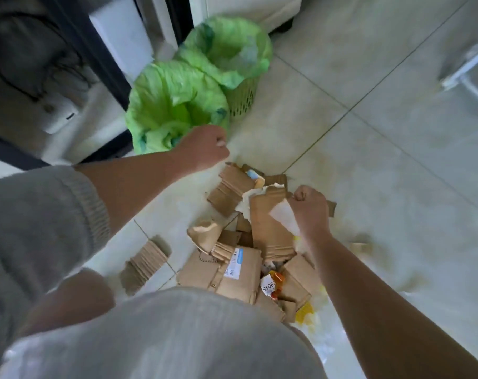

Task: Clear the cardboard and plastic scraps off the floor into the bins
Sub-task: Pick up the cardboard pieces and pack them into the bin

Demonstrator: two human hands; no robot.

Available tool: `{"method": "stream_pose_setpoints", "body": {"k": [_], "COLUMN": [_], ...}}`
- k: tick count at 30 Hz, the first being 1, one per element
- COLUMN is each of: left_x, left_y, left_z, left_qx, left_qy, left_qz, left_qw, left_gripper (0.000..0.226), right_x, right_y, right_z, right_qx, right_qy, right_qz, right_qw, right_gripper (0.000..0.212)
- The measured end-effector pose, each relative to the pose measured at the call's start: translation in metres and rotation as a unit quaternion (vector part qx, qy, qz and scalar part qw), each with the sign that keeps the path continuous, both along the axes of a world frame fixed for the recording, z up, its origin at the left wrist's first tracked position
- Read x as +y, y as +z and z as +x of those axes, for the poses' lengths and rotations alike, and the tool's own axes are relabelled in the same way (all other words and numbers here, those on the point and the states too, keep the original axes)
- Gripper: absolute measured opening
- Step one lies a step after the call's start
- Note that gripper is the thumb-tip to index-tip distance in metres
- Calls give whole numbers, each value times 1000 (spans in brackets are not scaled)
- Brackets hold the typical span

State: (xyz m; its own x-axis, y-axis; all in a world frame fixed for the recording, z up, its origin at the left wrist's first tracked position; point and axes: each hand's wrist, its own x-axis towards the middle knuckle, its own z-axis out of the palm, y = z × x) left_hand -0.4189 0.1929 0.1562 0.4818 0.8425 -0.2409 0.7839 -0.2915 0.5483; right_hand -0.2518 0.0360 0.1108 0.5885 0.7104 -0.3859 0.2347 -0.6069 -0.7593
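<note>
A heap of torn brown cardboard scraps (232,269) lies on the tiled floor in front of me, mixed with bits of white and orange plastic (274,283). Two bins with green liners stand behind it: the near bin (175,105) and the far bin (227,47). My left hand (202,147) is a closed fist hovering between the near bin and the heap; nothing shows in it. My right hand (310,209) is closed over the heap, pinching a pale, thin plastic scrap (284,217) that hangs in front of a tall cardboard piece (268,225).
One loose corrugated piece (145,263) lies apart at the left of the heap. A small scrap (359,244) sits to the right. A dark-framed cabinet (76,50) with a white device stands left of the bins. White furniture legs (467,75) are at far right.
</note>
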Motion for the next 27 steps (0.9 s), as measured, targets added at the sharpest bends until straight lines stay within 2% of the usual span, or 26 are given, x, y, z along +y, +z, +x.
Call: {"method": "stream_pose_setpoints", "body": {"k": [4,7,11,13,16,18,20,21,23,25,27], "left_x": [48,101,185,228,280,305,318,321,326,327,324], "left_y": [27,21,-11,-30,-48,-56,-60,-61,-62,-61,-56], "left_z": [10,19,27,33,43,45,45,47,52,58,61], "left_qx": [-58,-100,-66,-84,-68,-32,-21,-16,24,107,134], "left_qy": [-4,20,1,-12,-61,-105,-113,-111,-117,-137,-145], "left_qz": [49,83,73,55,66,96,120,129,132,129,152], "left_qw": [997,991,995,995,994,989,986,985,984,976,968], "left_gripper": [40,40,22,16,22,17,17,17,20,27,32], "right_x": [62,132,231,283,347,376,397,406,418,422,419], "right_y": [32,38,25,13,1,-7,-12,-15,-24,-26,-20], "right_z": [14,20,23,25,26,25,21,20,22,23,22], "right_qx": [-12,5,0,10,-33,-147,-269,-300,-330,-334,-349], "right_qy": [-25,-59,-78,-64,-33,37,135,179,261,328,333], "right_qz": [110,166,162,167,175,141,80,46,-53,-159,-156], "right_qw": [994,984,984,984,984,978,950,936,906,869,862], "right_gripper": [44,43,38,31,36,33,39,39,41,46,41]}}
